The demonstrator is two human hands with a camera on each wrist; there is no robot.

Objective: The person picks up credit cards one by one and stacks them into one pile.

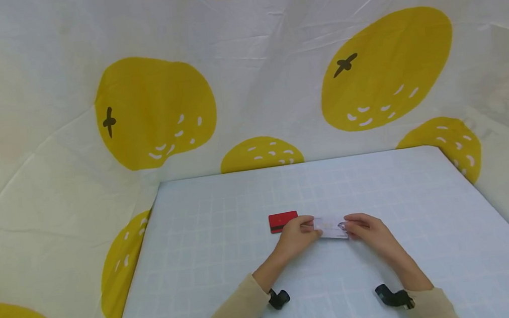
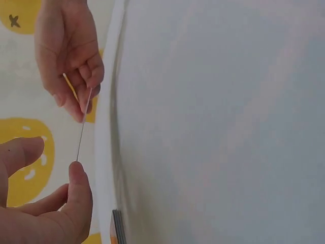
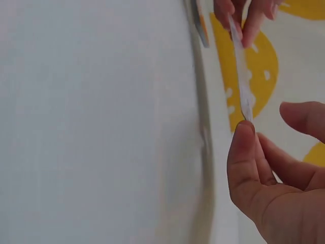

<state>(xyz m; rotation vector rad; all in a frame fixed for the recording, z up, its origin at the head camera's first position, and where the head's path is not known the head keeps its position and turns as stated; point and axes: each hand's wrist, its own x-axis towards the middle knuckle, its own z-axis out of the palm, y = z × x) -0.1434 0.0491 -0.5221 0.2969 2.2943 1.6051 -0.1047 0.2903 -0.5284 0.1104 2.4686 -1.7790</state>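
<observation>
A pale whitish-lilac card with a dark mark near its right end is stretched between the two hands. My left hand pinches its left end between thumb and fingers. At the other end, my right hand pinches it the same way. Both wrist views show the thin card nearly edge-on, above the table surface. Just behind the left hand lies a red card with a black stripe, its right corner partly covered by that hand.
The table wears a white cloth with a faint grid. A white curtain with yellow fruit prints hangs behind it and along its sides. Black wrist cameras sit at both beige sleeves.
</observation>
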